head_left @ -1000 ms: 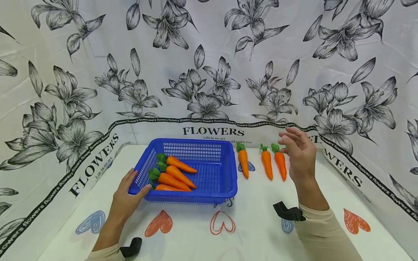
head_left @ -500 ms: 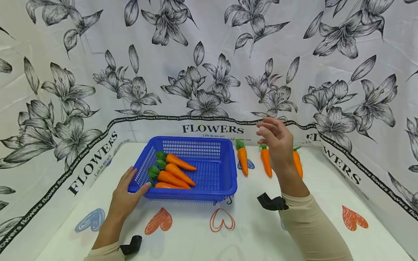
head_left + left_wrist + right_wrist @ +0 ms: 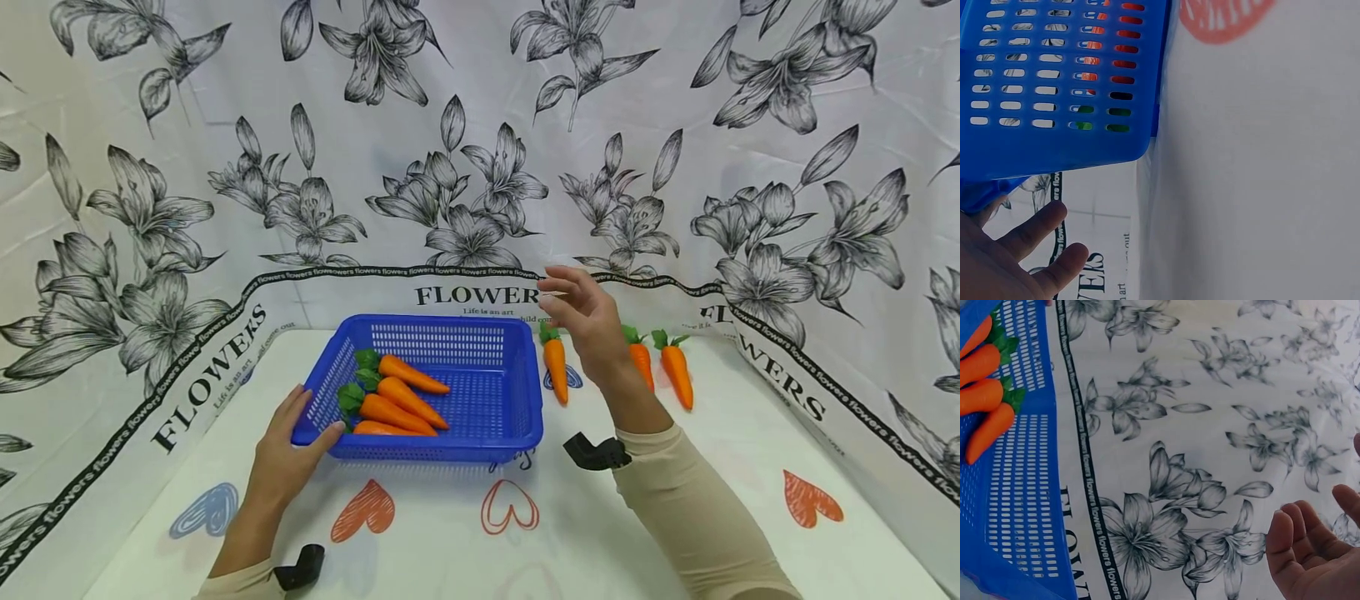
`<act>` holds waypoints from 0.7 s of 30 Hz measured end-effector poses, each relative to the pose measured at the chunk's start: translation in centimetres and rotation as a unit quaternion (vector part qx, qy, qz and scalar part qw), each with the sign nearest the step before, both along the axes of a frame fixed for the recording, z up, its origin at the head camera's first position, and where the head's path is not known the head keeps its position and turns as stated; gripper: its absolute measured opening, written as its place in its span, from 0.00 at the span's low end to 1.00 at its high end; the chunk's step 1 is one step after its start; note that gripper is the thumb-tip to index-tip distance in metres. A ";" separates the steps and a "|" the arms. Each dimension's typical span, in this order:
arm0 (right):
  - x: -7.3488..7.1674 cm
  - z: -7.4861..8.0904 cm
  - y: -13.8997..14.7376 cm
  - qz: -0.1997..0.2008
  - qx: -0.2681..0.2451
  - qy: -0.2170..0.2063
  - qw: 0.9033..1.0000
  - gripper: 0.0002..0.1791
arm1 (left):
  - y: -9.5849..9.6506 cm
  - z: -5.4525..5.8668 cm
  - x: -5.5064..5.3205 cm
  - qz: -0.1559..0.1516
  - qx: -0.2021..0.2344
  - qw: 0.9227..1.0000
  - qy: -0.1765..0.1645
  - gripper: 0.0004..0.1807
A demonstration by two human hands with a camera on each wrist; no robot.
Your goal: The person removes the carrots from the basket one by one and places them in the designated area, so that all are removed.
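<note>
In the head view my left hand [image 3: 288,458] rests at the front left corner of the blue plastic basket [image 3: 528,417], thumb on the rim. Its fingers look straight and spread in the left wrist view. Several orange carrots [image 3: 408,400] with green tops lie at the left inside the basket. My right hand [image 3: 588,321] is raised with nothing in it, fingers loosely bent, right by the top of a carrot [image 3: 556,371] lying just right of the basket. Further right lie a partly covered carrot [image 3: 641,360] and a fully visible carrot [image 3: 677,375]. Another carrot is hidden behind my right hand.
The white table [image 3: 735,500] bears printed hearts. A white cloth with black flower drawings [image 3: 472,217] hangs behind the table and along both sides. Each wrist wears a black mount [image 3: 596,452].
My right hand has moved left over the row of carrots, towards the basket, uncovering the rightmost carrot and covering another. My left hand, the basket and the carrots have stayed put.
</note>
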State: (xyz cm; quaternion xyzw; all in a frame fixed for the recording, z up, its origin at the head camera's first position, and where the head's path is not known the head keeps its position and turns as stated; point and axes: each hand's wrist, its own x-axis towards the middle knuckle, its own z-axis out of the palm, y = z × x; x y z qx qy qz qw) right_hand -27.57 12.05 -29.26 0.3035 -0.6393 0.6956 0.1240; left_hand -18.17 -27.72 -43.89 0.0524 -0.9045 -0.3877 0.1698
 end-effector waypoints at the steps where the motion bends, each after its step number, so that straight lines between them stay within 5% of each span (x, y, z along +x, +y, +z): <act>1: -0.1 0.0 -0.2 0.006 0.007 0.000 1.000 0.24 | 0.0 0.0 0.0 0.000 0.000 1.000 -0.001 0.46; 21: -2.8 -0.4 -4.1 0.087 0.097 0.012 0.991 0.28 | 0.0 -0.1 0.0 0.003 0.000 1.000 -0.003 0.46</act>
